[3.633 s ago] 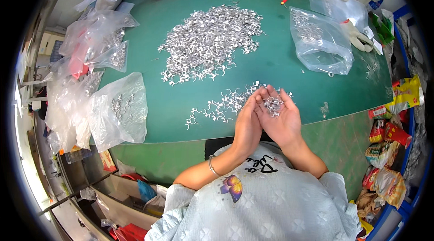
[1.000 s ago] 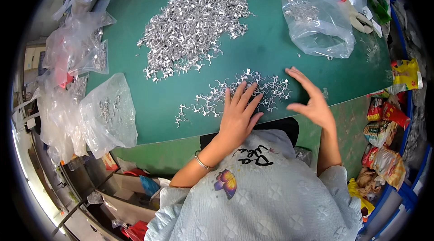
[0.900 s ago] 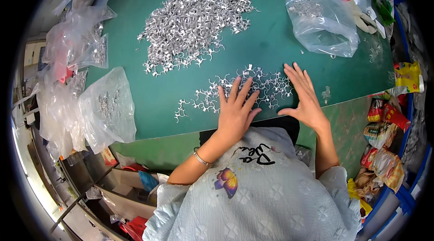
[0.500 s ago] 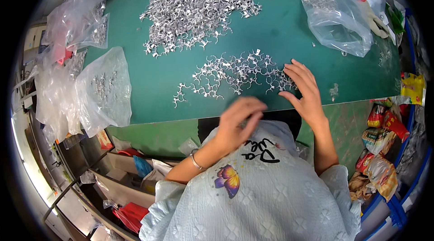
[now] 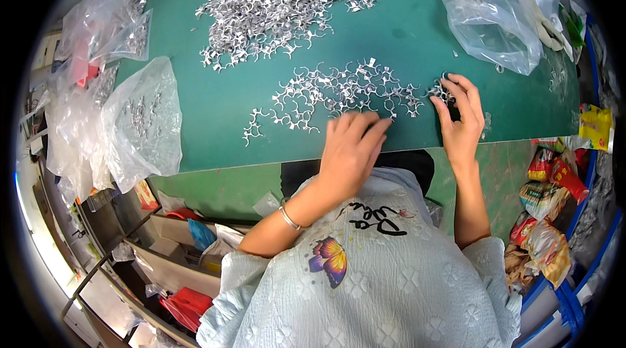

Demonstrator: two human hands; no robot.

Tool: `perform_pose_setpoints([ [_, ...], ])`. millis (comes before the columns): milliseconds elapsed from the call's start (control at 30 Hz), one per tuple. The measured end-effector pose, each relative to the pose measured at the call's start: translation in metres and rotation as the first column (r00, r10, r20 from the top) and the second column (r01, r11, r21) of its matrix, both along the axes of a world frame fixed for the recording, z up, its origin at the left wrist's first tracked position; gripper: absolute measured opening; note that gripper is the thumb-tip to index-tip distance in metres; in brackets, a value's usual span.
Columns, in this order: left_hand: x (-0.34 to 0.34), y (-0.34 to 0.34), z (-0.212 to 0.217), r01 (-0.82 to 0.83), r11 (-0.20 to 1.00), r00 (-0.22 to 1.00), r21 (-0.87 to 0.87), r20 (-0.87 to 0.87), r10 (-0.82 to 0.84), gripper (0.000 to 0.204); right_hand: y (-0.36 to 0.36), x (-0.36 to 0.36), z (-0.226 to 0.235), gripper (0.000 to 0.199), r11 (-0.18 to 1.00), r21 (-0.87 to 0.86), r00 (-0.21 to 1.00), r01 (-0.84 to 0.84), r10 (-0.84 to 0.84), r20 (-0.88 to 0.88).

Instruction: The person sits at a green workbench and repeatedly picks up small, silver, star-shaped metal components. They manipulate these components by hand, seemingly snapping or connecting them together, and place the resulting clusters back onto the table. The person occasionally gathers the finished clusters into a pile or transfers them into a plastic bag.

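Observation:
Small silvery metal pieces, shaped like open C-rings with a small flat head, lie in a loose spread [image 5: 313,97] near the table's front edge. My right hand [image 5: 462,116] is at the right of this spread. Its thumb and fingers curve around a small cluster of the metal pieces [image 5: 438,91] on the table. At the spread's near edge is my left hand [image 5: 352,149], back upward, wearing a bangle at the wrist. Its fingers are bent together and their tips are partly hidden, so what they pinch does not show. A much larger heap [image 5: 274,9] of the same pieces lies farther back.
The green table [image 5: 215,126] ends just before my body. Clear plastic bags [image 5: 147,120] with metal pieces lie at the left, and another clear bag [image 5: 489,22] at the far right. Colourful packets [image 5: 551,198] hang or stand beyond the right edge. A drawer unit [image 5: 169,253] stands at lower left.
My right hand has moved right, drawing a small cluster away from the spread. My left hand has come forward from near my body to the spread's near edge.

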State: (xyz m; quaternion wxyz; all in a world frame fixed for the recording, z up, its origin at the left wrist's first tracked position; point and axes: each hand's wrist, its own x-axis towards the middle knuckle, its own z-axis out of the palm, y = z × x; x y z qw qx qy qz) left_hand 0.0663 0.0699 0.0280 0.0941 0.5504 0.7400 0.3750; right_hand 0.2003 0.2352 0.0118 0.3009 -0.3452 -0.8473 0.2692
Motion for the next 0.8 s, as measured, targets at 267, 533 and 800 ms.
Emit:
perform_pose_setpoints([
  [267,0.0,0.008,-0.019,-0.079,0.997,0.995,-0.025,-0.06,0.077,0.031,0.012,0.012,-0.01,0.016,0.945,-0.326,0.954,0.008,-0.105,-0.282],
  [533,0.002,0.043,-0.009,-0.022,0.998,0.988,-0.056,-0.152,0.013,0.032,0.005,0.003,0.012,0.027,0.999,0.036,0.999,0.015,-0.016,0.032],
  [800,-0.017,0.053,-0.005,-0.11,0.991,0.992,0.074,0.074,0.104,0.015,0.013,0.018,0.009,0.016,0.975,-0.193,0.994,0.11,-0.113,-0.004],
])
